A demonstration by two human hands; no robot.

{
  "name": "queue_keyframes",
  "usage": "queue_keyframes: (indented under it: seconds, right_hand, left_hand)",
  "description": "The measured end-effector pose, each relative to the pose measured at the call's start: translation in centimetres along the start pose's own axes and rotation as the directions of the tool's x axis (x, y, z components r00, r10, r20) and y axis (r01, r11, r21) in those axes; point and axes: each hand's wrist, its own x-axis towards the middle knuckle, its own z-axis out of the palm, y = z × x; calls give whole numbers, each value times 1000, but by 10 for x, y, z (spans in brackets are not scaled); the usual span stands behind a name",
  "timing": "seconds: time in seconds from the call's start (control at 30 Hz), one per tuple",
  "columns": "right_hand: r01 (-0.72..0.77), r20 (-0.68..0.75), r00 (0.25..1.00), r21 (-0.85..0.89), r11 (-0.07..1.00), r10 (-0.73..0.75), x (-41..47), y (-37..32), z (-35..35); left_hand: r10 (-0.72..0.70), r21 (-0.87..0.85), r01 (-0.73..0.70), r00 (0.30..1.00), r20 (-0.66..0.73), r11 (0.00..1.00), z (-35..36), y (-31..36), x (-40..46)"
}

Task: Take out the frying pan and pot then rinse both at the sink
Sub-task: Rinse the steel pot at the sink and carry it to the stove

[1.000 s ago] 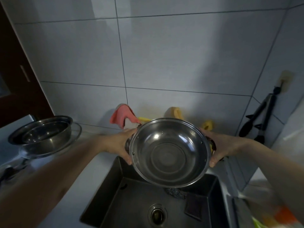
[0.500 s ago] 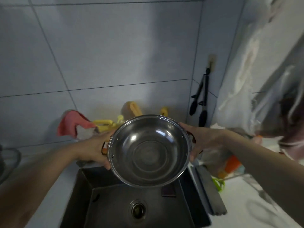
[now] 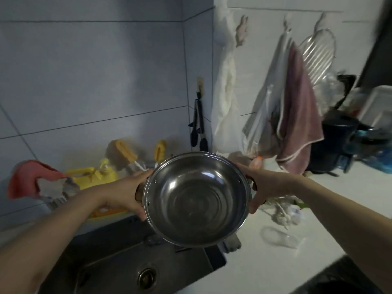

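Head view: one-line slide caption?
Both bare hands, left hand and right hand, hold an empty round stainless-steel pot by its side handles above the dark sink.

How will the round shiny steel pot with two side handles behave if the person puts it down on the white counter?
The round shiny steel pot looks rigid and empty, so probably light for its size. Its flat bottom should sit steady, unlikely to roll. The left hand and right hand grip opposite handles; smooth metal may be slippery if wet.
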Motion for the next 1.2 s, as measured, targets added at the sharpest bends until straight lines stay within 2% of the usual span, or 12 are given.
queue_keyframes:
  seconds: [0.17,0.23,0.37,0.57,0.73,0.9,1.0,1.1,1.2]
  right_hand:
    - [-94,-50,994,116,989,101,-87,44,-9]
    - [-110,-80,990,108,988,119,-133,64,-13]
    - [-192,-154,965,144,971,214,-242,107,-20]
    - [-425,-249,848,208,881,468,-433,170,-22]
    - [-525,-341,683,384,759,645,-590,212,-4]
    - [-542,-385,454,596,592,804,-726,235,34]
    - [-521,-393,297,697,493,870,-798,233,61]
    - [-490,-420,178,746,451,890,-863,224,92]
    - [-498,-389,-25,803,326,921,-916,208,128]
  left_hand:
    - [48,57,-50,998,30,997,24,73,25]
    - [84,71,-87,996,43,994,39,117,35]
    - [224,46,-227,973,61,973,75,215,61]
    - [492,42,-503,858,144,863,144,378,122]
    - [671,-6,-696,690,272,718,202,527,181]
    - [776,-144,-801,492,395,581,270,677,221]
    - [824,-226,-848,345,450,479,311,769,230]
    - [872,-271,-908,169,459,318,354,853,230]
    - [868,-312,-933,0,496,178,396,935,215]
